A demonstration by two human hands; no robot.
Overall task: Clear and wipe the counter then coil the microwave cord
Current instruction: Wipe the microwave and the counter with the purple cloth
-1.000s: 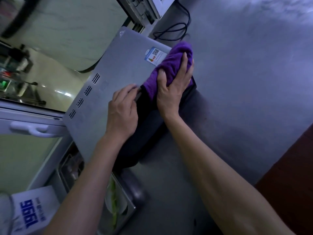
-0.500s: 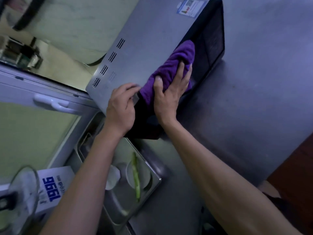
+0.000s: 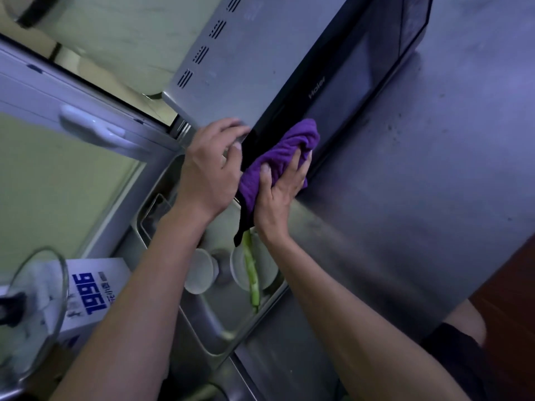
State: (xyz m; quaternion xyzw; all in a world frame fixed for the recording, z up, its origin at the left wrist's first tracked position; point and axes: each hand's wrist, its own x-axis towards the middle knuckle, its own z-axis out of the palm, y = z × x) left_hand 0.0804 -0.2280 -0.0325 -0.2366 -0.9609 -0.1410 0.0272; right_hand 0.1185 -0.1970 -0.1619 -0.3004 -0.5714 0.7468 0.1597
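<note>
At nine o'clock I see a glass lid (image 3: 34,308) by a white box (image 3: 92,296). In the sink (image 3: 208,328) sit two white bowls; the right bowl (image 3: 257,270) has a long green veggie (image 3: 251,280) lying across it, maybe a bean. My left hand (image 3: 212,166) grips the microwave (image 3: 289,68) corner. My right hand (image 3: 285,186) presses the purple cloth (image 3: 280,151) on its dark door, at twelve o'clock on the counter (image 3: 434,169).
</note>
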